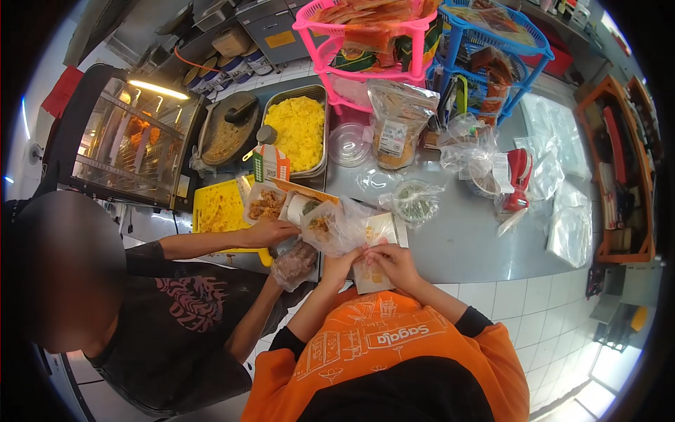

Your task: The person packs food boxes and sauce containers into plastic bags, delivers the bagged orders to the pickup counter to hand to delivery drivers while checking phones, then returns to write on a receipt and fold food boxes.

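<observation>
Pinching a printed white packet (pixel 377 278) at the near edge of the metal counter (pixel 450 232), two bare hands meet over its middle.

The left hand (pixel 339 267) and right hand (pixel 395 263) have fingers drawn in close, tips nearly touching, closed on the packet; whether anything small sits between them is too fine to tell. Just left of the packet lies a clear plastic bag (pixel 341 224), beside food boxes, one with browned pieces (pixel 266 204). Near these, a co-worker's bare hand (pixel 273 232) reaches to the boxes, the other in a clear glove (pixel 294 266). Beyond stand a tray of yellow food (pixel 299 130) and a lidded tub (pixel 415 201); a red stapler (pixel 519 179) lies well to the right.
</observation>
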{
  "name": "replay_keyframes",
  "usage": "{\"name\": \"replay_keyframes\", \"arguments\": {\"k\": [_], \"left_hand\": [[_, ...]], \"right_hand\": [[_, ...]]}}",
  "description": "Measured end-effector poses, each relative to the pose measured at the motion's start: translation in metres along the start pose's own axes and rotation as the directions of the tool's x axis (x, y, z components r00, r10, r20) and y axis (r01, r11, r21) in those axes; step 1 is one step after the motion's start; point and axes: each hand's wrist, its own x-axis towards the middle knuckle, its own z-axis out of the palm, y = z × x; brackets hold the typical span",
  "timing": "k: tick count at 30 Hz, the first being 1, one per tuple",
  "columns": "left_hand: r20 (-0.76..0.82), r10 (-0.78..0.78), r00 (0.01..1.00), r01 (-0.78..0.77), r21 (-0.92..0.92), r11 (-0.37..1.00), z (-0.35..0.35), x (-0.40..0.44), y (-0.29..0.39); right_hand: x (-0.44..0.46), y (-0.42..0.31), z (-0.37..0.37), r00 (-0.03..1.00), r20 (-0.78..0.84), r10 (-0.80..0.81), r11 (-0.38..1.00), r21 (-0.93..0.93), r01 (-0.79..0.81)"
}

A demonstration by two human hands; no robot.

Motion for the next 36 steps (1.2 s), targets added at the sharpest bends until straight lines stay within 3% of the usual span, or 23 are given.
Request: {"name": "replay_keyframes", "arguments": {"k": [3,6,12,18,21,25,27,30,33,35,36], "left_hand": [[0.059,0.045,0.997,-0.05,0.092,0.994,-0.01,0.003,-0.013],[0.077,0.083,0.994,-0.086,0.034,0.996,-0.012,0.002,-0.018],[0.048,0.033,0.998,-0.034,0.016,0.999,-0.012,0.001,-0.018],[0.098,0.069,0.993,-0.074,0.054,0.996,-0.01,-0.001,-0.007],[0.141,0.016,0.99,-0.02,0.032,0.999,-0.014,0.003,-0.008],[0.183,0.109,0.977,-0.128,0.094,0.987,-0.023,0.008,-0.02],[0.258,0.158,0.953,-0.198,0.135,0.971,-0.037,0.021,-0.039],[0.5,0.335,0.798,-0.303,-0.148,0.942,-0.046,0.041,-0.068],[0.624,0.544,0.561,-0.334,-0.431,0.839,-0.055,0.058,-0.088],[0.592,0.588,0.552,-0.48,-0.351,0.804,-0.053,0.042,-0.072],[0.532,0.576,0.62,-0.594,-0.162,0.788,-0.033,0.015,-0.033]], "right_hand": [[0.007,-0.021,0.0,0.985,-0.068,0.158,0.985,0.081,-0.153],[0.007,-0.023,0.002,0.987,-0.096,0.126,0.979,0.17,-0.109],[0.003,-0.019,0.0,0.998,-0.026,0.054,0.998,0.043,-0.052],[0.005,-0.006,0.007,0.994,-0.04,0.104,0.968,0.234,-0.092],[0.0,0.003,0.008,0.999,-0.026,0.023,0.983,0.181,-0.017],[0.001,0.004,0.012,0.996,-0.075,0.055,0.973,0.228,-0.036],[0.004,-0.001,0.011,0.992,-0.097,0.078,0.97,0.236,-0.053],[0.004,-0.018,0.008,0.973,-0.184,0.14,0.975,0.198,-0.103],[0.003,-0.011,-0.006,0.987,-0.054,0.154,0.988,0.027,-0.153],[0.005,-0.034,-0.013,0.973,0.006,0.229,0.972,-0.054,-0.228],[0.004,-0.042,-0.013,0.962,0.032,0.271,0.959,-0.095,-0.267]]}}
